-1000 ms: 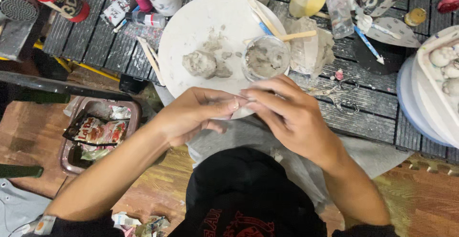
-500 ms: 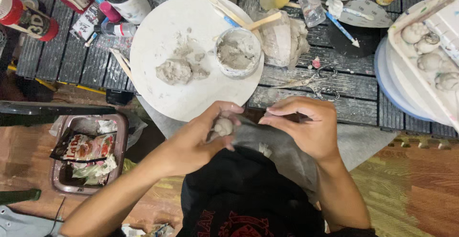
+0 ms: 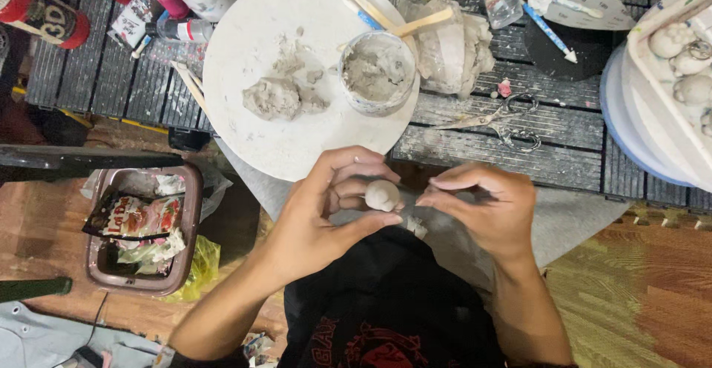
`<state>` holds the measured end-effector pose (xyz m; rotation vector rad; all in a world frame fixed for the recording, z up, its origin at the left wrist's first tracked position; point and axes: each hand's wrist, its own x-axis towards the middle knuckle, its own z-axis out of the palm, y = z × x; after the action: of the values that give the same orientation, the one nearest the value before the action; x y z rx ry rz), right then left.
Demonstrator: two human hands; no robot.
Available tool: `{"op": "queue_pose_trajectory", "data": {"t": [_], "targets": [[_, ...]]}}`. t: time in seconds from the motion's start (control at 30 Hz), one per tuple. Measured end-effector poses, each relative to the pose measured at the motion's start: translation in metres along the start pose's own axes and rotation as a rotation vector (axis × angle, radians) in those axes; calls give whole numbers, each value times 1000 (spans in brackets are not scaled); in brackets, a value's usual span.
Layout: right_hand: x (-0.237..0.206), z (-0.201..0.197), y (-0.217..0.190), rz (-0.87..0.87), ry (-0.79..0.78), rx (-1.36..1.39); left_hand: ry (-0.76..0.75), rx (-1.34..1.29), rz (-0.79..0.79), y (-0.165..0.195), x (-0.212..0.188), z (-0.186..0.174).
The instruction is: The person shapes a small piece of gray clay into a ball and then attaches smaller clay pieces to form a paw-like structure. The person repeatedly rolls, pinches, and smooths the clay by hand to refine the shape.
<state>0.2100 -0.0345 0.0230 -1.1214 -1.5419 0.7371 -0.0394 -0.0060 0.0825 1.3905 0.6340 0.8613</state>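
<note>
**Clay ball pinched over the lap**

Shifted since half a second ago: both hands lower in view and slightly drawn apart, clay ball (image 3: 383, 195) now plainly exposed between them.

Held in the left hand (image 3: 326, 216), grip pinching the ball between thumb below and curled fingers above. Right hand (image 3: 486, 208) just beside it, grip pressed together, fingertips bunched and pointing at the ball, apparently not quite touching (hard to tell for certain).

On the counter (image 3: 482, 142) above the hands: round white board (image 3: 252, 138) carrying a grey clay lump (image 3: 273, 99) with loose crumbs around it. Small round tub (image 3: 377, 71) at the board's right edge, filled with wet grey clay, flat wooden stick (image 3: 423, 23) resting across its rim. White tray (image 3: 667, 79) at far right, holding several pale rounded pieces. Scissors (image 3: 497, 119) lying on the dark slats. Brown bin (image 3: 141, 227) on the floor to the left, stuffed with wrappers and crumpled paper.

Ball itself: small, pale grey, smooth, nearly round, matte, sitting over the dark shirt, below the board's lower rim.
</note>
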Motion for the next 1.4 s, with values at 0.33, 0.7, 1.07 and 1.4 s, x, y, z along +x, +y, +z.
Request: {"op": "queue_pose_trajectory", "data": {"t": [0.33, 0.7, 1.07, 1.4], "targets": [[-1, 3, 0, 41, -29, 15, 11, -14, 92, 0, 0, 10], [-4, -11, -1, -62, -13, 135, -50, 193, 241, 6, -2, 10], [2, -10, -16, 10, -102, -16, 9, 82, 189, 10, -3, 14], [-4, 8, -26, -79, 2, -33, 81, 16, 169, 0, -10, 10]]}}
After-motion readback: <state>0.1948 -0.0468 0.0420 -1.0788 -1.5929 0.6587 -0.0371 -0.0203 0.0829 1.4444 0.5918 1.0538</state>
